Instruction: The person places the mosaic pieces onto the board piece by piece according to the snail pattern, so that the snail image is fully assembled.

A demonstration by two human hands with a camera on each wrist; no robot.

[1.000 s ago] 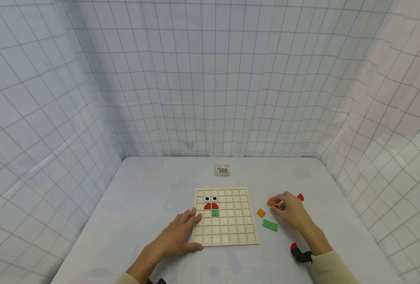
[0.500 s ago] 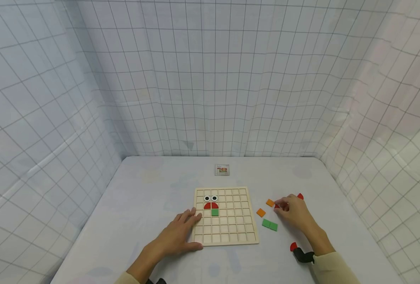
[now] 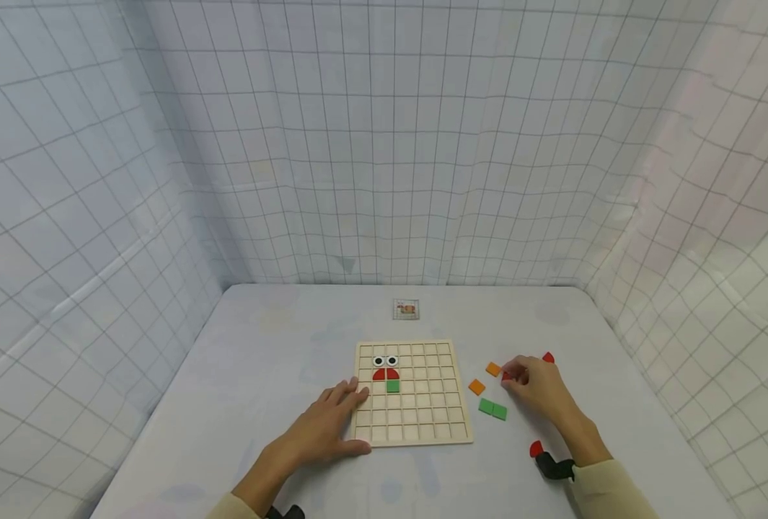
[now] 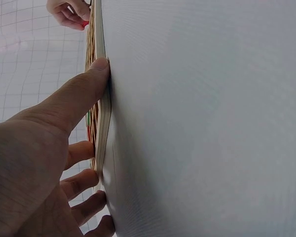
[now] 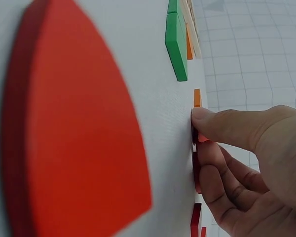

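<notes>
A wooden grid board (image 3: pixel 416 418) lies on the table. On it sit two eye tiles (image 3: pixel 386 361), two red quarter-round tiles (image 3: pixel 386 375) and one green square tile (image 3: pixel 393 386). My left hand (image 3: pixel 321 429) rests at the board's left side, thumb at the near corner and fingers spread along the edge. Right of the board, my right hand (image 3: pixel 539 386) pinches a red quarter-round tile (image 3: pixel 506 376) at table level; the fingers partly hide it. Two orange square tiles (image 3: pixel 477 387) lie just left of that hand, and two green square tiles (image 3: pixel 492 409) lie nearer me.
Behind the right hand lies another red tile (image 3: pixel 548 357). One more red tile (image 3: pixel 536 449) is beside the black wrist camera mount (image 3: pixel 555 468). A small picture card (image 3: pixel 406 309) lies beyond the board. Gridded white curtains (image 3: pixel 371 180) surround the table's back and sides.
My right hand has let go of an orange tile, which lies on the table, and shifted slightly right to a red tile. The left hand stays on the board's edge.
</notes>
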